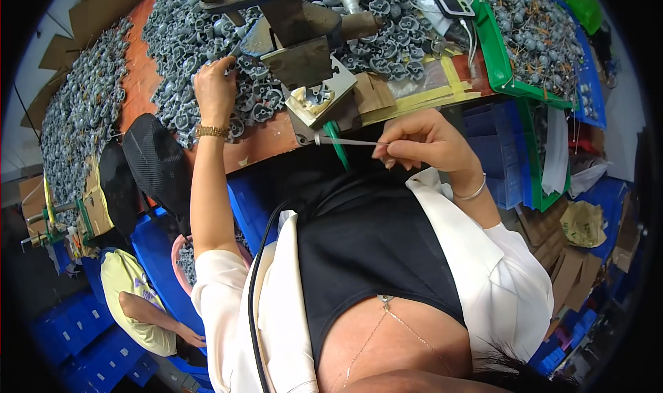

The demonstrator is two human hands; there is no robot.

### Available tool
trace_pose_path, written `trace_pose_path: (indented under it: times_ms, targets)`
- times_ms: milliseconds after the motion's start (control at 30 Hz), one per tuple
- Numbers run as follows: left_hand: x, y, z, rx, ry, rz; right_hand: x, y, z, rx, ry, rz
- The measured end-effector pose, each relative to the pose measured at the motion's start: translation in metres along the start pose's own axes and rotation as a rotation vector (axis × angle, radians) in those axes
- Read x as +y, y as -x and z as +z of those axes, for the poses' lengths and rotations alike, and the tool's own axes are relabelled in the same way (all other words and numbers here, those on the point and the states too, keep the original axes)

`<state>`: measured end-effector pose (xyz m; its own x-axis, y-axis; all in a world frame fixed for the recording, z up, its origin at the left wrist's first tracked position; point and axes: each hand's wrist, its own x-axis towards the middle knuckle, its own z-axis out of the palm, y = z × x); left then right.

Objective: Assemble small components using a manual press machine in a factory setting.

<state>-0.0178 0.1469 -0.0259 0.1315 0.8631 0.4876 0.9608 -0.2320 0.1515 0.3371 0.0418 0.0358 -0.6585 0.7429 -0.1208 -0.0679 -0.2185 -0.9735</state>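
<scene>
My left hand [215,89] is at the near edge of a large heap of grey plastic parts [183,27]. Its fingers are curled together, and whatever they hold is hidden. In front of my chest, my right hand [429,141] pinches one end of a thin silver metal strip [349,141], which points left. The strip's far end lies by the base of a bench press [300,61], near a green strip [337,146]. Below the press's metal block, a cream-coloured piece [312,101] sits on the fixture.
A green-edged tray [498,54] of small grey parts stands to the right. A small white device with a screen [452,3] lies behind the heap, with a white cable. Black mesh [157,161] is left of my forearm. Another person in a yellow shirt [135,300] sits lower left.
</scene>
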Motion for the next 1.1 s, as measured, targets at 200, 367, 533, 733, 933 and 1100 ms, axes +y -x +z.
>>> trace_pose_path:
  times_ms: [200,367,533,733,933,1100]
  targets:
    - [0.029,0.027,-0.014,0.159,0.781,-0.433,0.018,-0.018,0.012,0.2,0.071,-0.004]
    - [0.085,0.069,-0.018,-0.045,1.735,-0.764,0.037,-0.045,0.031,0.367,0.348,-0.296]
    - [0.1,0.078,-0.024,-0.026,1.614,-0.563,0.039,-0.058,0.039,0.43,0.474,-0.435]
    - [0.111,0.075,-0.034,-0.035,1.495,-0.4,0.036,-0.052,0.039,0.446,0.589,-0.443]
    - [0.126,0.077,-0.039,-0.286,1.732,-0.552,0.042,-0.053,0.037,0.401,0.548,-0.449]
    - [0.129,0.073,-0.041,-0.002,1.01,0.125,0.039,-0.047,0.029,0.243,-0.13,0.185]
